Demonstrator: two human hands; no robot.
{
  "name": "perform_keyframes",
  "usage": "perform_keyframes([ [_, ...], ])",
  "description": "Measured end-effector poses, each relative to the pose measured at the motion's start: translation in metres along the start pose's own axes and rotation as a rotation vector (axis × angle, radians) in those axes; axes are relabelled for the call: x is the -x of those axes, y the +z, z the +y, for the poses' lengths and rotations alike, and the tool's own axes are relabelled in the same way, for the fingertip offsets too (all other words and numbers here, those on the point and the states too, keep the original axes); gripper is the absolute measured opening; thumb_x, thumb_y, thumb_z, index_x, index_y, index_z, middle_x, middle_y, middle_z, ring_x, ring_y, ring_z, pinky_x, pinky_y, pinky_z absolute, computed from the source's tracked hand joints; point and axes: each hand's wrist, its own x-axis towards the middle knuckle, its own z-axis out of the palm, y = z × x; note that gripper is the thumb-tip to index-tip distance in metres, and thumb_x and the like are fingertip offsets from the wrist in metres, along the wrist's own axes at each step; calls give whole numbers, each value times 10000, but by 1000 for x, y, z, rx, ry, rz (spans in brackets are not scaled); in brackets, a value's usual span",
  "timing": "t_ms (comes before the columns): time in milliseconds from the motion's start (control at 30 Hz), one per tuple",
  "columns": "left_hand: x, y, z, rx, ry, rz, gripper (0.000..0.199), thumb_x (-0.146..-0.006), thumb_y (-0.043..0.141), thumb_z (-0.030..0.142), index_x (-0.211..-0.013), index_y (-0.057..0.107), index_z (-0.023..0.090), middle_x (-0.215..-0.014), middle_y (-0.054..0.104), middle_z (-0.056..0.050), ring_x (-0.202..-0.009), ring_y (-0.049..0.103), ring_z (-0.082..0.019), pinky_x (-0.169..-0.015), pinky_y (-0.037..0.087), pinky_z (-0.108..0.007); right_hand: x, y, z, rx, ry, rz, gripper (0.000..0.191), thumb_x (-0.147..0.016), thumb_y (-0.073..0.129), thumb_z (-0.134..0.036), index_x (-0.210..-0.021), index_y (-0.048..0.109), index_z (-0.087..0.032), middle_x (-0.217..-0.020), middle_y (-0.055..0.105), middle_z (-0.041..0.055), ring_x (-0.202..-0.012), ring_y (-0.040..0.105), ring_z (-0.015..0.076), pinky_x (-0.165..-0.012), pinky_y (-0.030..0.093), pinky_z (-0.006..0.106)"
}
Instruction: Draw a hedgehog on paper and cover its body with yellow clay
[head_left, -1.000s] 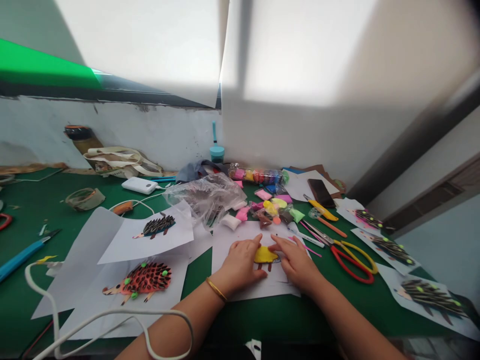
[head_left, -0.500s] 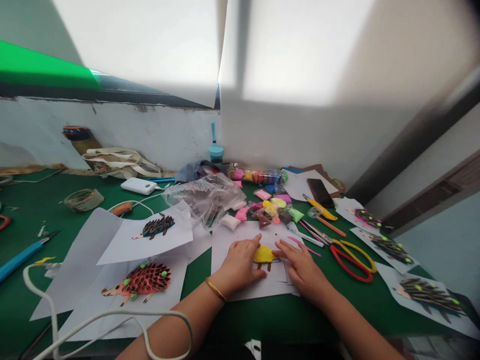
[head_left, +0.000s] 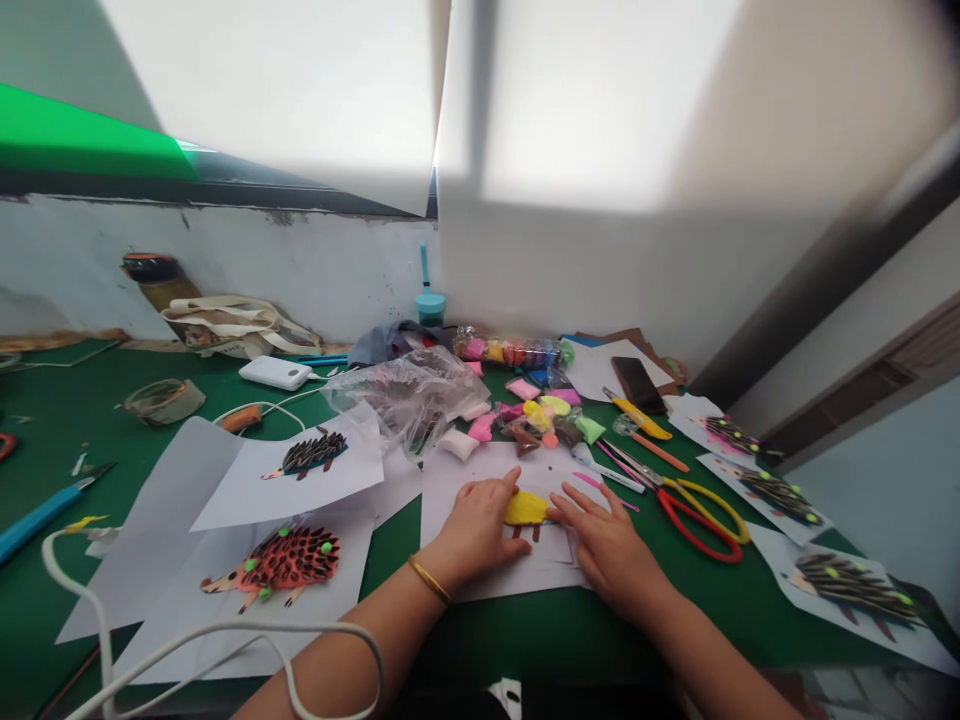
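Note:
A flat yellow clay shape [head_left: 528, 508] with short brown legs [head_left: 535, 534] below it lies on white paper [head_left: 450, 500] in front of me. My left hand [head_left: 482, 518] rests at the shape's left edge, thumb and fingers apart, covering part of that side. On the other side, my right hand [head_left: 606, 535] has its fingers spread, with the fingertips touching the right end of the yellow clay. Neither hand is closed around anything.
Scissors [head_left: 701, 515], a white pen [head_left: 611, 470] and a yellow cutter [head_left: 637, 413] lie to the right. Clay packets [head_left: 536, 412] and a plastic bag [head_left: 412, 395] sit behind the paper. Hedgehog pictures [head_left: 292, 565] flank both sides; a white cable [head_left: 247, 628] crosses near my left forearm.
My right hand has shifted slightly left, its fingertips closer over the right end of the yellow clay. My left hand stays almost the same.

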Motion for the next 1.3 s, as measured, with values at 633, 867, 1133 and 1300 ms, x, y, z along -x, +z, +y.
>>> perform_keyframes([
  [633,4,-20,-19,-41,-4,-65,987,-659,818,374,-1478,284,235,-1308,584,-115,-1213,545,-306,-1020,413,-436,-17,1,-20,-72,-94,-115,789,-690,397,-11,-1453,365,-208,-1343,604,76,-1426,323,246,-1169,108,634],
  [867,5,-18,-24,-40,7,-51,990,-653,814,409,-1475,299,215,-1304,586,-114,-1206,546,-305,-1022,411,-435,-24,2,-28,-109,-125,-114,783,-691,411,-26,-1448,383,-223,-1386,565,77,-1416,343,243,-1175,87,628],
  [1133,3,-18,-23,-38,-6,-64,1015,-624,829,431,-1471,313,216,-1313,588,-110,-1223,531,-304,-1030,403,-429,-24,14,-5,-191,63,72,577,-899,410,-169,-1467,333,-232,-1380,565,73,-1403,361,224,-1159,273,532],
  [1300,2,-18,-25,-38,-5,-62,1053,-607,838,432,-1479,290,213,-1313,591,-109,-1220,532,-308,-1029,397,-432,-38,21,0,-108,173,37,669,-878,564,-409,-1477,328,-229,-1512,396,98,-1431,285,279,-1155,290,495],
])
